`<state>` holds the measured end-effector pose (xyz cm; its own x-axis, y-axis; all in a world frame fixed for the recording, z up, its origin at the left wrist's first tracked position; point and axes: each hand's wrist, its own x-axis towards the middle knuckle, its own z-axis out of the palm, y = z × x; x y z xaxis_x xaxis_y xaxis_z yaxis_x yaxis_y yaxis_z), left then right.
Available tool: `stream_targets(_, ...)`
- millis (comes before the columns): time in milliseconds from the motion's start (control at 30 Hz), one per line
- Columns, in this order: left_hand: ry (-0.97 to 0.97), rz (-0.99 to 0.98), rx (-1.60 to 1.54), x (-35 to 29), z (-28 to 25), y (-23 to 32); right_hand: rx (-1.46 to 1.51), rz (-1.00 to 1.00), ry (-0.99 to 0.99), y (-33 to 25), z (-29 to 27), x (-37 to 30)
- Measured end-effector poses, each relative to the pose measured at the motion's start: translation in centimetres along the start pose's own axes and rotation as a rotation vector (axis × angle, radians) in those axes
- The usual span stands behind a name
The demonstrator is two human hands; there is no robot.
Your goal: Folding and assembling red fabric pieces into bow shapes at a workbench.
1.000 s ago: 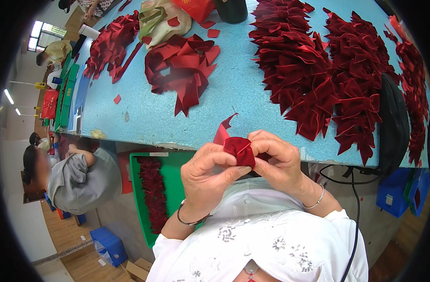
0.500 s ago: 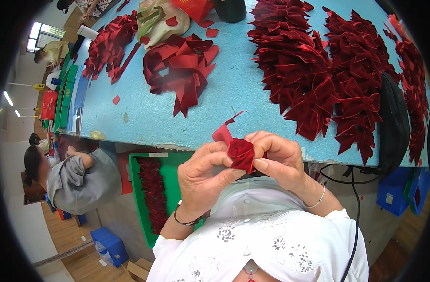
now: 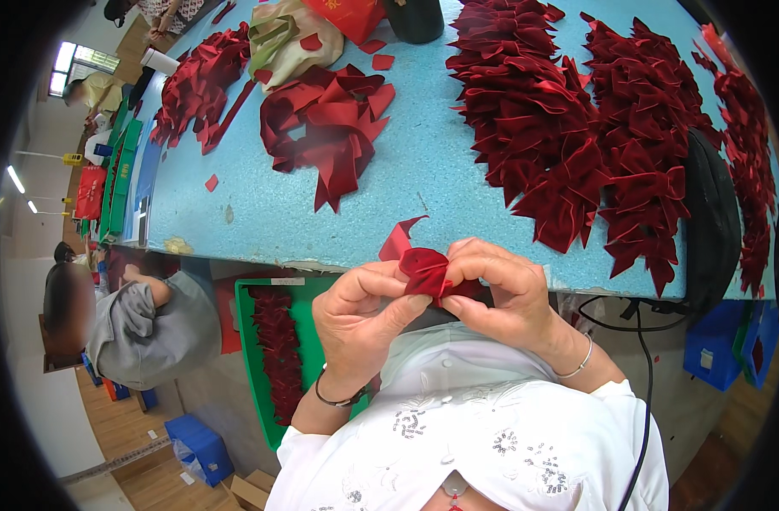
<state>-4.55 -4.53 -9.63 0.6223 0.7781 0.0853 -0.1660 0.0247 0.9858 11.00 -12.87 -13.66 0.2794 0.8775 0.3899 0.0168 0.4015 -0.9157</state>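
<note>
Between my two hands is a dark red velvet ribbon bow [image 3: 425, 271], folded and bunched, just off the table's front edge. A loose ribbon tail sticks up from its left side and curls to the right. My left hand [image 3: 358, 311] pinches the bow's left side with thumb and forefinger. On the other side, my right hand [image 3: 502, 285] is closed on its right part, the thumb and fingertips pressed together. My fingers cover part of the folds. Beyond my hands, a tangled pile of red ribbon strips [image 3: 355, 162] lies on the table.
Rows of finished red bows [image 3: 534, 128] cover the right of the blue table [image 3: 236, 200]. Below the edge, a green crate [image 3: 321, 307] holds more bows. A black bag [image 3: 715, 221] and hanging cable [image 3: 647, 366] are at right. A co-worker [image 3: 155, 328] sits at left.
The bow has turned in my fingers and moved slightly left, its folded face tilting. The ribbon tail has shifted left and down. My left hand has shifted a little left.
</note>
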Motion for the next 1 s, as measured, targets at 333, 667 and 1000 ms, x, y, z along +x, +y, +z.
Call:
stream_targets(333, -0.078, 0.03, 0.02, 0.2, -0.2, -0.6, 0.323, 0.113, -0.022, 0.2, -0.7, -0.1)
stream_targets(667, -0.042, -0.001, 0.018, 0.2, 0.1, -0.6, 0.655, 0.349, -0.032, 0.2, -0.5, -0.3)
stream_targets(1000, -0.024, -0.002, 0.129, 0.0, 0.0, -0.9, 0.559, 0.291, -0.051, 0.9, -0.6, -0.5)
